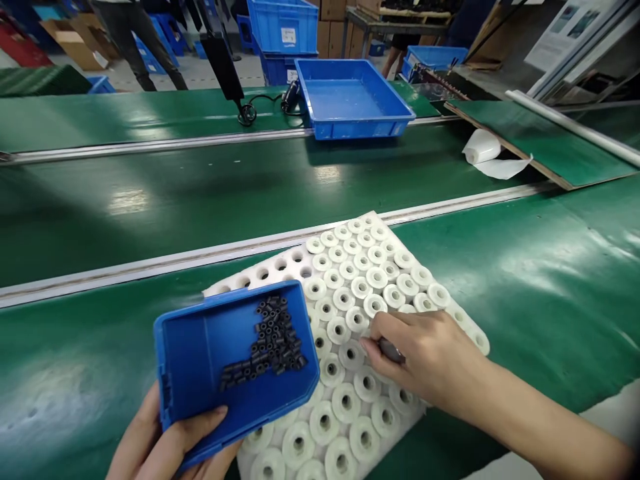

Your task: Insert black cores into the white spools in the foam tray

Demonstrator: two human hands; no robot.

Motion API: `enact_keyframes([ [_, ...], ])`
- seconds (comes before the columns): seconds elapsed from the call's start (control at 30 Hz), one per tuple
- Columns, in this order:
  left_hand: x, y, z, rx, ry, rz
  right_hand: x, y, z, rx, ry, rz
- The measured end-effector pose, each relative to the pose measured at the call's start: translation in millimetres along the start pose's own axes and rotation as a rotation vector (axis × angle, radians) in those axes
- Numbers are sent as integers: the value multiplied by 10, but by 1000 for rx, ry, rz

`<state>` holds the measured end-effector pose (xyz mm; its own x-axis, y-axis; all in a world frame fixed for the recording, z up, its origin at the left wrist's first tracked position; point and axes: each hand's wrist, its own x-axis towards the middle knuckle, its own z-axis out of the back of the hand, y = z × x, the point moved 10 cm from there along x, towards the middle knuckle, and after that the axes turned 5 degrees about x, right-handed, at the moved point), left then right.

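My left hand (173,437) grips the near edge of a blue plastic bin (193,353), fingers curled over its wall. Small black tubular sleeves (275,333) lie heaped inside it, mostly towards the right. The bin is held tilted over the left part of a white foam tray (300,253) with rows of holes. Pale, flanged round pieces (345,298) with dark centre holes sit in most of the tray. Above the tray's right part, my right hand (425,353) is closed round a dark, rounded object (391,350), largely hidden by the fingers.
The foam tray lies on a green work surface (500,267). A pale rail (150,261) runs behind it. Beyond are a large blue crate (355,127), a white roll (483,147) and a green board (560,143). Someone's legs (145,47) show in the background.
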<state>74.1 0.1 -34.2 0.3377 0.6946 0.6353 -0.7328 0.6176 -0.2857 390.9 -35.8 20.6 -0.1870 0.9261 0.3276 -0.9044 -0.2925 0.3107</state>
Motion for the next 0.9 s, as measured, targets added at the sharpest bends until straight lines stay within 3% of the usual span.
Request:
enact_keyframes([
  [0.17,75,-302,48,94,77,-82,-175,45,754,172,-151,-139],
  [0.27,107,-495,59,95,107,-79,-459,75,926,263,-205,-191],
  [0.4,163,-775,59,43,136,-121,-707,238,713,318,-236,-111],
  [0.57,144,-937,69,13,170,-155,-707,534,387,233,-202,-19],
  [0.9,43,-993,104,7,231,-126,-560,780,392,110,-218,49],
])
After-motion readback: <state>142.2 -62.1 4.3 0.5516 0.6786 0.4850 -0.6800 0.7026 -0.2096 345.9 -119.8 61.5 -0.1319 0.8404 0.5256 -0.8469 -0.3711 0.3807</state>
